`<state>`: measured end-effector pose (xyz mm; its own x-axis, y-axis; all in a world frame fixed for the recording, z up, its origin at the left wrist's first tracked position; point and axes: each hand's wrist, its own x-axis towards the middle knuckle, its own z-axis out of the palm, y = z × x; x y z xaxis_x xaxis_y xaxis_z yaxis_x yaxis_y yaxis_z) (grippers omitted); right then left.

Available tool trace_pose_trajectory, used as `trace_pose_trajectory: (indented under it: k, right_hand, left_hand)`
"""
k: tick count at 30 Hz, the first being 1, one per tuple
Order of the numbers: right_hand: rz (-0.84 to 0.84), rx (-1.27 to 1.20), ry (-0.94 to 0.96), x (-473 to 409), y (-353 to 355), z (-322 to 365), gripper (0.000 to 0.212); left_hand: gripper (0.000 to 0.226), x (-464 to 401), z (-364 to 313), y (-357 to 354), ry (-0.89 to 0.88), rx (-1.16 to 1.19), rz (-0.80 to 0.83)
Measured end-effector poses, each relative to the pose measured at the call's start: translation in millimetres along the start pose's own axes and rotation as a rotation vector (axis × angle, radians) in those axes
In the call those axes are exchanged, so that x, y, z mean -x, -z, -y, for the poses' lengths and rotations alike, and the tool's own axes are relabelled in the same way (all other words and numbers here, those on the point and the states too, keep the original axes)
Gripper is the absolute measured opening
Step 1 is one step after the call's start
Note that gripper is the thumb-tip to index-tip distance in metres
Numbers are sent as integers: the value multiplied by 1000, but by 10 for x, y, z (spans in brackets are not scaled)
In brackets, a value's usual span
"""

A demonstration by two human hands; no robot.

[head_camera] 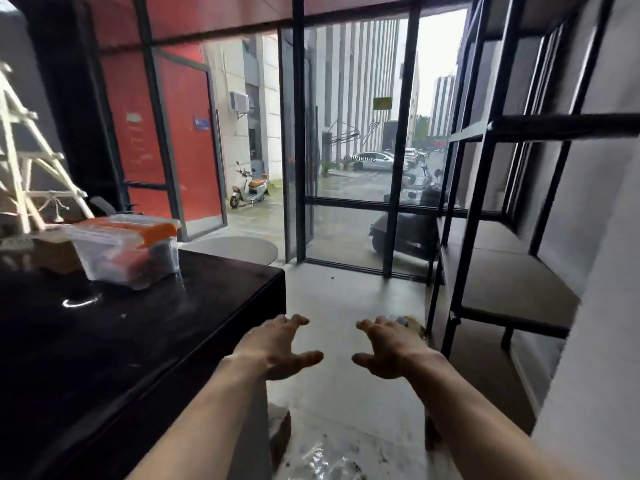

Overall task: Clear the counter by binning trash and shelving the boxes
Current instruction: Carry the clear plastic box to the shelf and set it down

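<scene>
A clear plastic box with an orange lid [133, 249] stands on the dark counter [145, 327] at the left, next to a brown cardboard box [52, 251]. My left hand [277, 348] and my right hand [391, 351] hover side by side over the floor, just right of the counter's corner. Both have spread fingers and hold nothing. A black metal shelf rack [512, 278] with bare grey shelves stands at the right. A clear plastic bag [325, 459] lies low on the floor between my forearms.
A white wooden ladder stand [27, 168] rises behind the boxes at the far left. Glass panels and an open doorway [249, 168] face me, with scooters outside. A round grey table [239, 249] sits beyond the counter. A small crumpled item [412, 323] lies by the rack's foot.
</scene>
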<state>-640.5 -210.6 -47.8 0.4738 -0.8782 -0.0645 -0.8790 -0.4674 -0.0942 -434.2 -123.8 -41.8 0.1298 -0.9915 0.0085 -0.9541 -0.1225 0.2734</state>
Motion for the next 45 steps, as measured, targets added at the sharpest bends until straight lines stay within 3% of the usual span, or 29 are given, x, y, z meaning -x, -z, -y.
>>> trace_pose_trajectory:
  k: [11, 22, 33, 42, 45]
  right_hand:
    - [-146, -9, 191, 463, 680, 1728, 66]
    - [-233, -406, 275, -99, 423, 3428, 70]
    - [-264, -845, 43, -1553, 398, 4225, 63]
    - [-294, -1256, -185, -2546, 209, 4336, 111]
    - [-332, -1316, -234, -2710, 180, 4389, 116]
  left_hand:
    - [81, 1295, 1210, 1231, 15, 55, -269]
    - [81, 1845, 2932, 1548, 209, 362, -511]
    - [81, 1044, 4215, 1958, 313, 805, -644]
    - [74, -69, 4844, 2107, 278, 1120, -560]
    - [72, -501, 4974, 2145, 235, 1198, -535]
